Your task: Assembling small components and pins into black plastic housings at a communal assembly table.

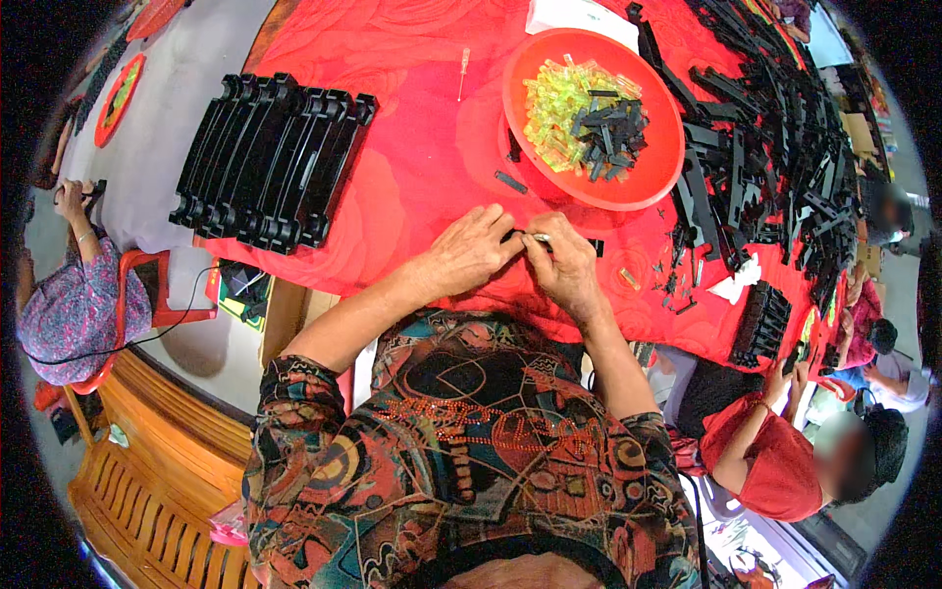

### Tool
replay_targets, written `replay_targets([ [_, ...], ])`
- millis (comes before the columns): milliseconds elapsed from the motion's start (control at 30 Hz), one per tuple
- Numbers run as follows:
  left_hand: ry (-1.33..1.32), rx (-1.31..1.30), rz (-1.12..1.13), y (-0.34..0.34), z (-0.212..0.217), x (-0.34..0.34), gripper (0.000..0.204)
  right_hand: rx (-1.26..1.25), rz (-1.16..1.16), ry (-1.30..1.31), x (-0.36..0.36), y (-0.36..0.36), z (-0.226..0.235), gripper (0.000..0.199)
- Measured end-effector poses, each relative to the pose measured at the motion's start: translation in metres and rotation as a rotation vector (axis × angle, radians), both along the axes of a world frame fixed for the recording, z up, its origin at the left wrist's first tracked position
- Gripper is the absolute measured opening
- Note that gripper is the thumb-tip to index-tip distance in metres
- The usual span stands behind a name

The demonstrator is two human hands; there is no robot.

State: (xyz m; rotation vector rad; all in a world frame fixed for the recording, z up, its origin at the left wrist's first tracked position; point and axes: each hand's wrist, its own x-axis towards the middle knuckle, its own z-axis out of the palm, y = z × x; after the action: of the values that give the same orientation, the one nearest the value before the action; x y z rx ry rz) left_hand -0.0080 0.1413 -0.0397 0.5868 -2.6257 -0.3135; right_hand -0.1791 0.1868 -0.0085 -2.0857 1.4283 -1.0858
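Two bare hands meet at the centre. The left hand (476,250) and right hand (566,257) each close in a narrow fingertip pinch around one small dark piece (511,236), mostly hidden between them; a pale bit shows at the right fingertips, and whether it belongs to the same piece I cannot tell.

Taking the hands as the dial's middle, one round, smooth red bowl (667,175) sits at 1 o'clock, with too many glossy, translucent yellow-green pieces (549,98) and matte black blocks (613,142) to count. One small black bar (510,182) lies at 12, one slim, clear-handled tool (463,67) at 11, one short black block (597,247) at 3 just beside the right hand, and one see-through yellowish piece (630,279) between 3 and 4.

At 10 o'clock stands one row of long, shiny black bars (275,162) with notched ends, set side by side; their edges merge, so I cannot count them. An uncountable heap of angular black strips (756,167) spreads at 2, and one crumpled white tissue (736,280) lies at 3. The red cloth (422,137) beneath bears a rose pattern.
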Motion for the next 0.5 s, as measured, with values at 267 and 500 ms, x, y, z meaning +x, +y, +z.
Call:
replay_targets([
  [267, -0.052, -0.018, 0.051, 0.004, 0.002, 0.002, 0.018, 0.224, -0.404, -0.554, -0.039, 0.040, 0.039, 0.007],
  [500, 0.225, -0.049, 0.176, 0.010, 0.026, 0.001, 0.025, 0.123, -0.425, 0.085, -0.040, 0.073, -0.029, 0.011],
])
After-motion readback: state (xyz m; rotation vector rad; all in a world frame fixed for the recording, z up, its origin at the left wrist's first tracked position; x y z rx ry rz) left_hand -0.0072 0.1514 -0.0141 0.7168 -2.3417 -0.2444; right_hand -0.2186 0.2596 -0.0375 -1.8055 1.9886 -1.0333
